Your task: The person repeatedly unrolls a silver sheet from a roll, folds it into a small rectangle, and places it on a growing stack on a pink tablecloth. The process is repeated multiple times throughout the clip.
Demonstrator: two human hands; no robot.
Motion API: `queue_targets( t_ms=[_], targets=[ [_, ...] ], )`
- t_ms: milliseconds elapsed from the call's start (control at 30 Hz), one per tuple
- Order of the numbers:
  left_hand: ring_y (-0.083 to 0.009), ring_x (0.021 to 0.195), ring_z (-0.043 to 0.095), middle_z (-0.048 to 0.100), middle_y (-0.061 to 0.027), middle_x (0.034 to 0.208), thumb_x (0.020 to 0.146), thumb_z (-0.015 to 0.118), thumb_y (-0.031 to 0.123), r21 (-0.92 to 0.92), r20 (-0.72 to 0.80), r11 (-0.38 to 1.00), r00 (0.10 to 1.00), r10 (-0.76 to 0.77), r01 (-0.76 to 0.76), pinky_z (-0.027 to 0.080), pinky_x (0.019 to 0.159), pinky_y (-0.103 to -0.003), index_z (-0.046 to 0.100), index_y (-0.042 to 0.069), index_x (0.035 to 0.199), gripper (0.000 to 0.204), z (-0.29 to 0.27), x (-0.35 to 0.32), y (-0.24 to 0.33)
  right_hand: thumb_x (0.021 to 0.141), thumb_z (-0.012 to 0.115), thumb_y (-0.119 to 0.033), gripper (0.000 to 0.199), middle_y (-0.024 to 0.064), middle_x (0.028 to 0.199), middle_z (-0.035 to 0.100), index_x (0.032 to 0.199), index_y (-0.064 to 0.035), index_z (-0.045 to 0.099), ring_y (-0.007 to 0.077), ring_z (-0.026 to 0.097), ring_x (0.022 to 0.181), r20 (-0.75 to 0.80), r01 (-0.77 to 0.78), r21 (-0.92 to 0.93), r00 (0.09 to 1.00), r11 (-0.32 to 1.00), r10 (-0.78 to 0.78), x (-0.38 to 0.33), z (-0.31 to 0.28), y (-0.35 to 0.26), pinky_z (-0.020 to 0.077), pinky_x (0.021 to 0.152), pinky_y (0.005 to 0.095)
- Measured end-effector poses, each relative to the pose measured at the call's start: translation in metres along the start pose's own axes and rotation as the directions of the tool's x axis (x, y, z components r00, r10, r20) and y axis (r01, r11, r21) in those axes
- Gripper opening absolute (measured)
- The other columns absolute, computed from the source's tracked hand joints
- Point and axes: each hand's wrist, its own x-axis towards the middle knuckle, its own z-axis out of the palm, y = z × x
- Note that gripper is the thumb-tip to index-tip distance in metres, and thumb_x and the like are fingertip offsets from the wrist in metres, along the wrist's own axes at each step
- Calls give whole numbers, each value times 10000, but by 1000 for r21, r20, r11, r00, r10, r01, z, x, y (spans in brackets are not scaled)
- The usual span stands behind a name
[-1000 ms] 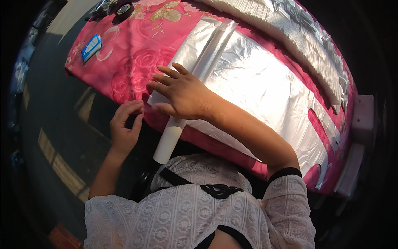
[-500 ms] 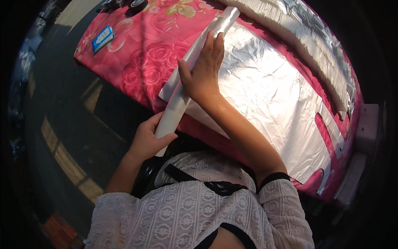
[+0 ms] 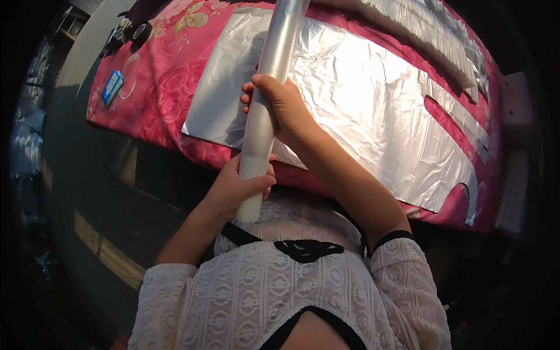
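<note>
Both hands on a white roll of thin plastic, held up lengthwise over the table edge, approx. in line w/ the person's body. Left hand wrapped round the roll near its lower end; fingers closed on it, thumb across the front. Right hand grips higher up, at mid-roll; only fingertips show on the far side, palm hidden behind the roll. Top of roll cut off by the upper frame edge, so full length can't be told. Under it, a flat silvery sheet w/ cut-out strips lies on a pink flowered cloth. Stack of more sheets along the far edge, blurred & partly cropped. Small blue packet on the cloth at left; dark objects at top left too small to make out. Surroundings dark.
</note>
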Motion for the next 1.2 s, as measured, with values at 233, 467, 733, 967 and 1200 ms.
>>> queue_targets(
  t_ms=[233, 467, 733, 967, 1200],
  targets=[
    [-116, 667, 562, 564, -44, 799, 784, 660, 160, -151, 359, 975, 928, -102, 166, 482, 604, -261, 471, -8, 1120, 420, 19, 15, -8, 795, 627, -227, 506, 82, 827, 543, 1193, -20, 393, 158, 558, 728, -76, 38, 140, 997, 989, -27, -41, -38, -13, 506, 674, 306],
    [-151, 639, 591, 594, -88, 825, 856, 495, 448, 179, 72, 984, 997, -3, -9, 506, 588, -270, 480, -3, 1098, 512, 40, 36, -12, 788, 644, -209, 388, 98, 859, 543, 1035, -3, 427, 177, 564, 785, -260, 65, -157, 960, 985, -105, -63, -41, -7, 495, 702, 316],
    [-124, 523, 539, 548, -65, 692, 865, 452, 543, 149, 200, 941, 923, -329, 303, 459, 484, -238, 478, 6, 1094, 584, 6, 25, -15, 758, 681, -200, 426, 79, 839, 548, 1064, -8, 455, 167, 566, 783, -311, 136, 43, 943, 990, -116, -44, -84, -39, 496, 701, 306],
    [-111, 504, 527, 546, -54, 665, 794, 600, 515, 182, 261, 889, 851, -455, 420, 452, 478, -235, 513, 1, 1113, 611, -33, 1, -36, 839, 609, -154, 333, 114, 951, 581, 1099, 23, 498, 150, 591, 787, -407, 244, -278, 846, 929, -345, -49, -178, -134, 528, 686, 275],
    [-115, 549, 547, 561, -56, 693, 783, 646, 454, 233, 242, 895, 869, -431, 380, 463, 499, -245, 474, 34, 1081, 543, -36, -1, -33, 842, 605, -276, 311, 32, 818, 628, 979, 2, 628, 45, 526, 598, -216, -1, -612, 962, 791, -166, -57, -178, -131, 438, 543, 188]
  ],
)
